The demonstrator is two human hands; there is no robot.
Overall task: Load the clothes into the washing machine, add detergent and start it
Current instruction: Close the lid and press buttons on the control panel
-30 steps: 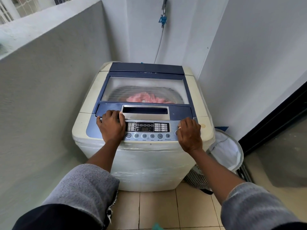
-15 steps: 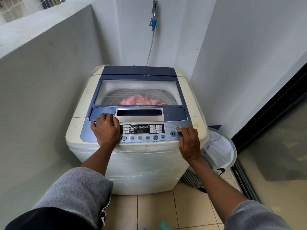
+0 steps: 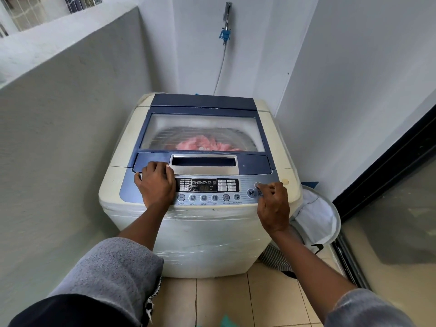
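Washing machine [image 3: 200,237], a cream top-loader, stands upright on the beige tiled floor [image 3: 221,300] in a narrow corner. A low grey wall [image 3: 59,114] runs along the machine's left. White walls stand behind it and to its right, and a dark-framed glass door [image 3: 389,208] lies further right. A tap [image 3: 227,17] is fixed to the wall behind the machine, and a thin hose [image 3: 220,69] drops from it toward the machine's back. A white mesh laundry basket [image 3: 316,218] leans just beside its right flank.

The machine's control panel [image 3: 207,188] faces the person and its hinged rear faces the back wall, so the top runs front to back. The lid [image 3: 203,128] is down, and pink clothes [image 3: 203,145] show through its window, inside the drum.

The left hand [image 3: 154,182] rests palm-down on the left end of the panel, fingers loosely bent against the lid's front edge and gripping nothing. The right hand [image 3: 273,206] holds nothing; its forefinger tip is on the round button [image 3: 257,185] at the right end of the panel and its other fingers are folded in.

A second ago the right hand covered that end of the panel. It has since drawn back toward the machine's front edge, and the start/pause button [image 3: 251,193] now shows. The left hand has stayed where it was.
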